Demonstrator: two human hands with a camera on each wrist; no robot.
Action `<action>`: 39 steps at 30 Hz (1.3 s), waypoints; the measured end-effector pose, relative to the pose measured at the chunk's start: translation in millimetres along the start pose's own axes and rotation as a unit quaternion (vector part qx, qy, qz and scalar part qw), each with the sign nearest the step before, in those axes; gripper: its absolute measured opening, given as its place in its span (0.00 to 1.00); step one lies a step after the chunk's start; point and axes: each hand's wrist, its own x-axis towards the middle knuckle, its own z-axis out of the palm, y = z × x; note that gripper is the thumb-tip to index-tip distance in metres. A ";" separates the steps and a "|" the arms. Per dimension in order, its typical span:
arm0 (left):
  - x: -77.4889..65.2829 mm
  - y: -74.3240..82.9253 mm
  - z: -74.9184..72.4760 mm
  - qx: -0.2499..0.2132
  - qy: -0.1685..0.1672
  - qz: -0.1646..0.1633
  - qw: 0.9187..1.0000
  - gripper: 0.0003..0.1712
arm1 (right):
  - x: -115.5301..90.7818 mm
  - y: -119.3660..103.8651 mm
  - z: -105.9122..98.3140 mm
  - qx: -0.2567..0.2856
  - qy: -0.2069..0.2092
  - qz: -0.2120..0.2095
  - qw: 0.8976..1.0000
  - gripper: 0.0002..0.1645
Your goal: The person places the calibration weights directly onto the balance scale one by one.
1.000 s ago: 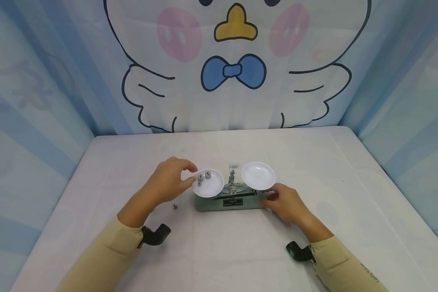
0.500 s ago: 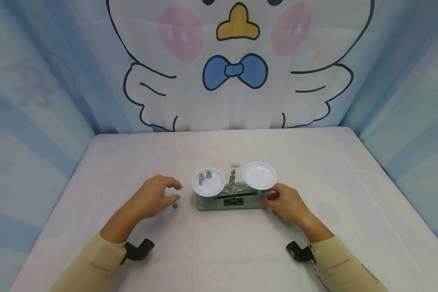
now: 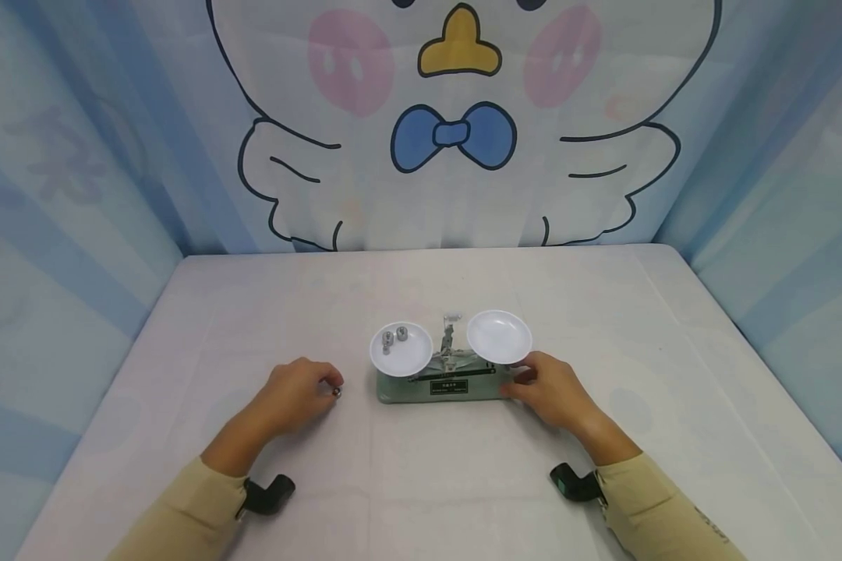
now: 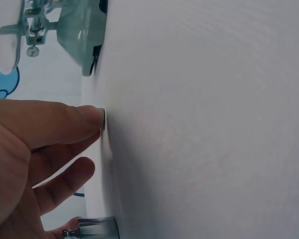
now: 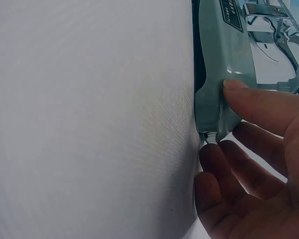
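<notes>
My left hand (image 3: 296, 396) pinches one small weight (image 3: 337, 392), one metal cylinder (image 4: 98, 228) beside it. My right hand (image 3: 549, 389) grips one scale (image 3: 421, 393); its two pans (image 3: 500, 336), one bearing at least two weights (image 3: 402, 333), sit between my hands.

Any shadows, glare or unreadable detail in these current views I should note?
Head view: soft light, the nameplate too small to read. Left wrist view: dimmer, shadow on the tablecloth beside the left grip, reflections on the metal cylinder. Right wrist view: glints on the green base, shadow beside the right grip.
</notes>
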 end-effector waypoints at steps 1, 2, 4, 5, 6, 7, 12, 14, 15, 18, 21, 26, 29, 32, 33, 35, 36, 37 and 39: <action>0.5 -0.5 1.0 0.004 0.002 0.004 1.000 0.10 | 0.0 0.1 0.1 0.000 0.000 0.000 1.000 0.30; 1.0 -0.5 1.8 0.009 0.004 0.006 1.000 0.09 | 0.0 0.2 0.2 -0.001 0.001 0.000 1.000 0.30; 1.8 -0.6 3.1 0.015 0.008 0.009 1.000 0.09 | 0.0 0.3 0.2 -0.001 0.001 0.001 1.000 0.30; 2.1 -0.4 3.5 0.017 0.010 0.009 1.000 0.08 | 0.0 0.3 0.2 0.000 0.001 0.001 1.000 0.30; 2.4 -0.3 3.9 0.019 0.012 0.010 1.000 0.08 | 0.0 0.2 0.1 0.000 0.001 0.001 1.000 0.30; 2.6 -0.1 4.3 0.020 0.013 0.010 1.000 0.08 | 0.0 0.2 0.1 -0.001 0.001 0.000 1.000 0.30; 2.8 0.5 5.9 0.020 0.016 0.006 1.000 0.07 | 0.4 -0.5 -0.2 -0.001 0.001 -0.002 1.000 0.30; 2.5 0.6 6.0 0.019 0.019 0.007 1.000 0.06 | 0.5 -0.8 -0.2 -0.001 0.002 -0.001 1.000 0.30; 2.2 0.7 5.8 0.018 0.021 0.009 1.000 0.06 | 0.5 -0.9 -0.2 0.000 0.001 0.000 1.000 0.30; 0.4 2.0 2.9 0.017 0.027 0.017 0.999 0.06 | 0.4 -1.2 -0.3 0.000 0.000 0.002 1.000 0.29; -2.5 7.1 -4.4 0.014 0.031 0.021 0.999 0.06 | 0.3 -1.2 -0.3 0.001 0.000 0.002 1.000 0.29; -6.6 21.7 -22.8 0.010 0.050 0.033 0.998 0.07 | 0.2 -0.9 -0.3 0.000 0.002 0.001 1.000 0.30; -7.9 29.7 -32.7 0.013 0.077 0.054 0.995 0.08 | 0.3 -0.6 -0.2 -0.001 0.002 0.000 1.000 0.30; -7.8 36.3 -40.6 0.014 0.103 0.079 0.991 0.08 | 0.6 -0.4 0.0 -0.002 0.001 0.000 1.000 0.30; -7.3 38.6 -42.9 0.013 0.109 0.086 0.990 0.09 | 0.6 -0.3 0.0 -0.002 0.001 0.000 1.000 0.30; -5.5 42.6 -46.5 0.007 0.116 0.097 0.988 0.09 | 0.6 -0.4 0.0 -0.003 0.001 0.001 1.000 0.30; -4.2 44.4 -47.7 0.003 0.117 0.101 0.988 0.09 | 0.6 -0.6 0.0 -0.004 0.001 0.001 1.000 0.30; -2.8 46.4 -48.8 -0.003 0.118 0.104 0.988 0.09 | 0.6 -0.7 0.0 -0.004 0.000 0.001 1.000 0.30; 0.6 49.7 -49.8 -0.013 0.119 0.114 0.986 0.09 | 0.6 -1.0 0.1 -0.004 0.000 0.003 1.000 0.30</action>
